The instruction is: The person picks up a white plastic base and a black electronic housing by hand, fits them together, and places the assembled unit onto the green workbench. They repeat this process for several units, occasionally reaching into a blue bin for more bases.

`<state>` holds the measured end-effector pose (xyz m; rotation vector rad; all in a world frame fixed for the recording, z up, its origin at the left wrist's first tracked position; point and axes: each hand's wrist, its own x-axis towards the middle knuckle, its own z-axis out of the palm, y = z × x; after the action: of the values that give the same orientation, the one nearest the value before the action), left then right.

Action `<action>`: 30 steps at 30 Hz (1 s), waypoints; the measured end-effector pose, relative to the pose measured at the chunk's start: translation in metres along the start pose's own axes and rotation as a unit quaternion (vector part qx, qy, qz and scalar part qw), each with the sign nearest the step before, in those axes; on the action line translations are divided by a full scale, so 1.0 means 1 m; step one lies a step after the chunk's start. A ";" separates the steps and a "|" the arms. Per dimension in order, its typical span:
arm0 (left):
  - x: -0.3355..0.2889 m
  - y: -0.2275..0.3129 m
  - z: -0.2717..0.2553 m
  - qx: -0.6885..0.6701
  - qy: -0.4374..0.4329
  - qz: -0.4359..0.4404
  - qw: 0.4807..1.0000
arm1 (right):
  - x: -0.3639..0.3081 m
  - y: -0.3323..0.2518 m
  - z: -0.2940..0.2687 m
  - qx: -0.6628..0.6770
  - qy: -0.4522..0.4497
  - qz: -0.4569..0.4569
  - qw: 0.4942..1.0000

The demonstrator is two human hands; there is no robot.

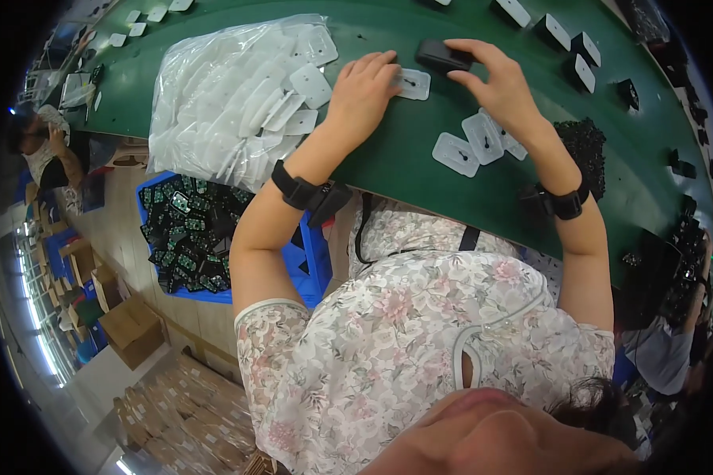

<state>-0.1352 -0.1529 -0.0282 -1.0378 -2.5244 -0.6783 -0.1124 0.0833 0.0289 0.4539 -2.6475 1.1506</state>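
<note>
My right hand (495, 79) has its thumb and fingers around the right end of a small black plastic case (434, 55), which is at the table's middle. Just left of it, my left hand (363, 93) has its fingers stretched out, the tips at the left end of a translucent white plastic plate (414, 85). That plate carries a small dark piece. Nearer to me lie several similar plates (456, 153), overlapping, with dark pieces on them. A large clear bag (206, 103) full of white plates lies beside my left hand.
A pile of small black parts (582, 150) lies by my right forearm. Black cases with white faces (553, 33) stand at the far right of the green table (396, 166). Below its left edge, a blue crate (318, 265) holds circuit boards. Other people sit at both sides.
</note>
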 end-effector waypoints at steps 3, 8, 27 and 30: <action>-0.002 -0.005 -0.008 -0.080 0.012 -0.042 0.996 | -0.001 -0.005 0.017 0.003 -0.021 -0.050 0.999; -0.007 0.000 -0.026 -0.134 0.023 -0.052 0.989 | 0.001 -0.012 0.035 -0.053 -0.072 -0.080 0.993; -0.014 0.014 -0.039 0.057 -0.072 0.005 0.996 | -0.002 -0.042 0.034 -0.154 -0.087 -0.109 0.978; -0.016 0.020 -0.025 0.046 -0.030 -0.004 0.998 | 0.007 -0.035 0.022 -0.072 -0.122 -0.094 0.985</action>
<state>-0.1065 -0.1631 -0.0089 -1.0308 -2.5851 -0.5358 -0.1075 0.0427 0.0397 0.8440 -2.7915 0.8907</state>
